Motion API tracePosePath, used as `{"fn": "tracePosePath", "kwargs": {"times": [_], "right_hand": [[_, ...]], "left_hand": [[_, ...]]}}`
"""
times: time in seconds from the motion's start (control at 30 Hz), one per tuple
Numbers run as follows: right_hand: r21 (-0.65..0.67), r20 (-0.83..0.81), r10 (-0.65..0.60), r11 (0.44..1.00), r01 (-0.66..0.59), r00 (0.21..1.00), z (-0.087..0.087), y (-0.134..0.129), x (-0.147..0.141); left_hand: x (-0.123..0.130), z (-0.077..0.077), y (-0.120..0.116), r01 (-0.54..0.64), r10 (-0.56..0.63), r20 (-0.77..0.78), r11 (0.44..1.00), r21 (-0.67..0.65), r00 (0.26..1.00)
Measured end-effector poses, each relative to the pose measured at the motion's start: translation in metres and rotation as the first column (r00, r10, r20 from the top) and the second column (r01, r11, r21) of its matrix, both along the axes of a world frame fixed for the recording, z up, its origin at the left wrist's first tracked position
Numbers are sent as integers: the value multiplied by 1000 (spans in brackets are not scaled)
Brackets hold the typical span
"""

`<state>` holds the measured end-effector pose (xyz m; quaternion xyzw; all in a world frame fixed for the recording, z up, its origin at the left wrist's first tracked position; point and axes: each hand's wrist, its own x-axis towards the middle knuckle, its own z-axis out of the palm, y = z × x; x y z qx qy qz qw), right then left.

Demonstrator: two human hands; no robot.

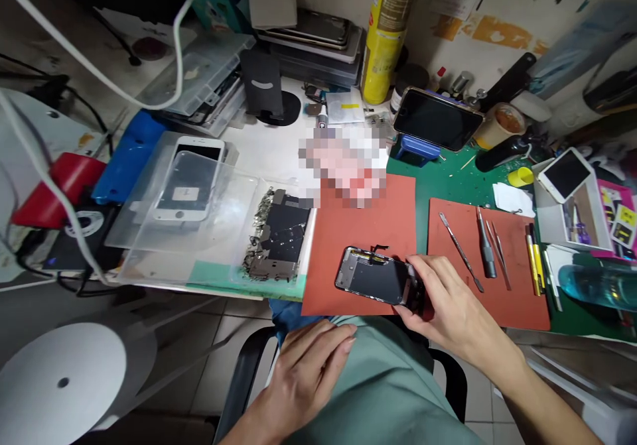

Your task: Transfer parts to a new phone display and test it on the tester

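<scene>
My right hand (442, 299) grips the right end of a phone screen (375, 278), thumb and fingers at opposite edges. The screen's inner side faces up, with a short black flex cable sticking up at its far edge. Dark parts at the gripped end are partly hidden by the hand. Below it lies an orange-red mat (365, 219). My left hand (313, 365) hovers over my lap near the table edge, fingers loosely extended and nothing visible in it. Left of the mat, a clear plastic tray (199, 269) bears a pile of small metal phone parts (281, 236).
A second mat (432, 246) holds a metal spudger (460, 251), a screwdriver (486, 253), tweezers (498, 256) and pens (535, 259). A white phone front (192, 180) lies at left. A phone (438, 119) leans on a blue stand (417, 150). A white cable (99, 54) hangs at upper left.
</scene>
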<state>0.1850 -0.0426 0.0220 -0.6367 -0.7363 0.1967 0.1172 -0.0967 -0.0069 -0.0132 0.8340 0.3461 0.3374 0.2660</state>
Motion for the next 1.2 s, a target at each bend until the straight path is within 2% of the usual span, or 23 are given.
{"fn": "tracePosePath", "kwargs": {"times": [0.07, 0.1, 0.13, 0.17, 0.2, 0.27, 0.3, 0.33, 0.4, 0.5, 0.57, 0.63, 0.73, 0.83, 0.9, 1.0, 1.2], "right_hand": [[83, 35, 16, 996, -19, 999, -2, -3, -3], [125, 39, 13, 992, -18, 999, -2, -4, -4], [164, 27, 0, 986, -4, 1000, -3, -4, -5], [195, -2, -24, 981, 23, 1000, -2, -5, -6], [221, -42, -56, 973, 64, 998, -1, -6, -7], [251, -145, -139, 953, 172, 980, 2, -7, -12], [250, -200, -184, 940, 231, 962, 3, -8, -16], [243, -254, -226, 926, 289, 940, 5, -9, -21], [213, -362, -300, 895, 392, 883, 6, -11, -35], [157, -479, -373, 854, 495, 795, 5, -12, -61], [136, -513, -393, 841, 524, 764, 6, -12, -73], [163, -529, -352, 851, 500, 772, 8, -12, -76], [351, -485, -160, 865, 359, 860, 14, -9, -63], [549, -291, 29, 824, 142, 956, 17, -7, -48], [627, -137, 119, 779, -7, 983, 16, -6, -44], [673, 29, 185, 723, -156, 982, 14, -5, -44], [655, 107, 234, 714, -246, 966, 14, -3, -44]], "left_hand": [[4, 0, -2, -38, 42, 30, 994, -103, 999], [5, 1, -4, -54, 68, 58, 976, -209, 996], [8, 2, -5, -57, 96, 94, 935, -350, 991], [10, 3, -7, -33, 120, 140, 862, -507, 983], [12, 4, -9, 18, 143, 194, 761, -648, 970], [19, 3, -14, 152, 201, 313, 562, -813, 928], [23, 1, -16, 210, 241, 371, 508, -835, 897], [28, -1, -17, 252, 284, 424, 486, -837, 860], [42, -7, -15, 276, 371, 494, 504, -818, 787], [63, -8, -1, 198, 498, 491, 528, -826, 715], [74, -1, 14, 219, 549, 485, 480, -850, 680], [78, 11, 29, 321, 575, 525, 424, -847, 627], [76, 26, 47, 433, 609, 553, 351, -831, 569], [71, 33, 57, 431, 590, 529, 314, -846, 610], [69, 34, 61, 420, 566, 515, 302, -856, 643], [69, 34, 63, 400, 556, 489, 283, -872, 672], [72, 33, 63, 380, 575, 455, 255, -889, 680]]}}
